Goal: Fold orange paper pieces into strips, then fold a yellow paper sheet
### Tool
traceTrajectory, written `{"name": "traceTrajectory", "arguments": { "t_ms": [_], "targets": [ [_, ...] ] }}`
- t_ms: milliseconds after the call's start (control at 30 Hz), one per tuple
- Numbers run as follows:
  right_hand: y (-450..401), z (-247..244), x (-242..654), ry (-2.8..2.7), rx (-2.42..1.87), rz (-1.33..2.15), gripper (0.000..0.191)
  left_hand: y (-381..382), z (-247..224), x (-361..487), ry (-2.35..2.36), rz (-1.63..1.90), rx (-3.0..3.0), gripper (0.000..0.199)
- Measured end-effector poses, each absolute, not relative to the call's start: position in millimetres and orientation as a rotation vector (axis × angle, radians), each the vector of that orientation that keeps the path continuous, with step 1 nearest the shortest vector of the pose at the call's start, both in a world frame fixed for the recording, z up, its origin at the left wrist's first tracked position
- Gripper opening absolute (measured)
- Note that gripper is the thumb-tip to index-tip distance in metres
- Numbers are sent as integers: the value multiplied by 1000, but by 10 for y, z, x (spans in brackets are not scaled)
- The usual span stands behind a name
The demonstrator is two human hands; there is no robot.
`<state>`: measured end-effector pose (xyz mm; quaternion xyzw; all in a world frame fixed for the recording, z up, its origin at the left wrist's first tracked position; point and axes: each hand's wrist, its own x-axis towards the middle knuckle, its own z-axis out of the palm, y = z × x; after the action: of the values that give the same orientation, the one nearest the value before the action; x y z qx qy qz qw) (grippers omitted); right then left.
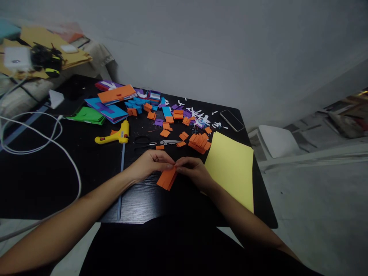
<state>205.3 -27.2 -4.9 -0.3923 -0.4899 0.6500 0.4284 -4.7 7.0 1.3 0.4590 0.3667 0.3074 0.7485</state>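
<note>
Evidently both hands are busy with one small piece: the left hand (153, 164) and the right hand (195, 170) meet fingertip to fingertip, each pinching the upper end of a folded orange paper strip (167, 179). From where I stand, it slants down between them over the near part of the desk (97, 165), its lower end pointing toward the person. I'd judge it next to weightless, fairly crisp along its creases yet easily bent or crumpled, and not slippery; a light thumb-and-finger hold on the folded edges should suit it better than a squeeze across the middle. Just beyond the hands lie black-handled scissors (169, 142), and past the right hand sits a heap of folded orange pieces (199, 143). A yellow glue gun (117, 135) rests off to the left, while yellow paper sheets (231, 165) lie partly behind the right forearm. Farther out come white paper scraps (199, 116) and a phone (232, 120) near the far right corner.
</note>
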Motion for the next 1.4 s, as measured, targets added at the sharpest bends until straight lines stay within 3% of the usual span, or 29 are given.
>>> {"name": "traceTrajectory", "arguments": {
  "t_ms": [433,700,933,1400],
  "targets": [
    [-293,-43,2053,-1226,-1089,1538,24,67,45,-52,821,715,1111,18],
    [-292,-22,2062,-1264,-1107,1435,21,45,68,-78,860,762,1209,29],
    [-295,-6,2060,-1293,-1118,1412,20,37,117,-86,930,774,1405,18],
    [-305,-3,2053,-1287,-1141,1379,18,28,123,-57,890,865,1350,23]
  ]
}}
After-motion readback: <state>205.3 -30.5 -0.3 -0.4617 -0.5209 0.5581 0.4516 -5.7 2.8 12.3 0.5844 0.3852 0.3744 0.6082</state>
